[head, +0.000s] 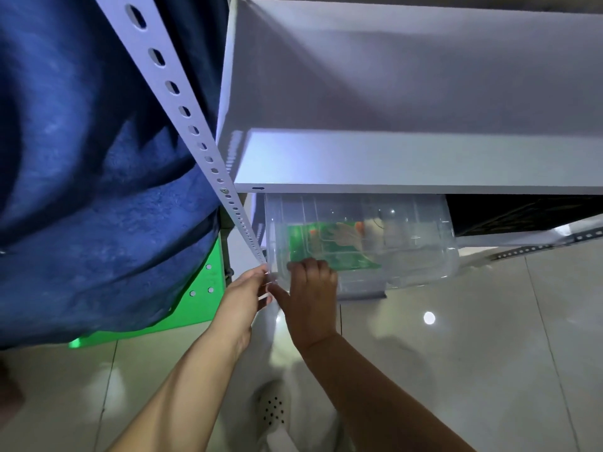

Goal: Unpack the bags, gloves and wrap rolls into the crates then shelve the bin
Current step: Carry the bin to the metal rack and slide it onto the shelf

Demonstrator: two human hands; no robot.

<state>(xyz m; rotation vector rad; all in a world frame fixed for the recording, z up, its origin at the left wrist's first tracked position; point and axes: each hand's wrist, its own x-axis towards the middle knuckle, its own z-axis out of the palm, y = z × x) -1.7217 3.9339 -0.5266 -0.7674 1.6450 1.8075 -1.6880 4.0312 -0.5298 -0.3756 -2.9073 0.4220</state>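
Both hands meet at the near left corner of the bin (359,243), a clear plastic tub. The left hand (246,290) reaches in from below with its fingers stretched out toward that corner; the fingertips touch the rim edge, and whether the thumb closes behind it cannot be told. The right hand (310,288) sits just right of the left, its fingers curled over the bin's front rim and its thumb spread out to the left, so it grips the rim.

The bin lies on a low level of the rack, partly under the white shelf (408,161) above it and partly jutting out toward the person. Inside the bin a green packet (329,247) printed with a pale glove shape lies flat near the front left, just behind the right hand's fingers. Something pale lies right of the packet, too blurred through the plastic to name.

A perforated white post (182,102) runs slantwise down to the bin's left corner, ending beside the left hand. Left of the bin and post hangs blue cloth (91,190), with a green panel (199,298) showing beneath it. Right of the bin, under the same shelf, is a dark crate (522,213). Below the bin spreads a glossy tiled floor (489,337), and a white perforated shoe (272,409) shows between the forearms.
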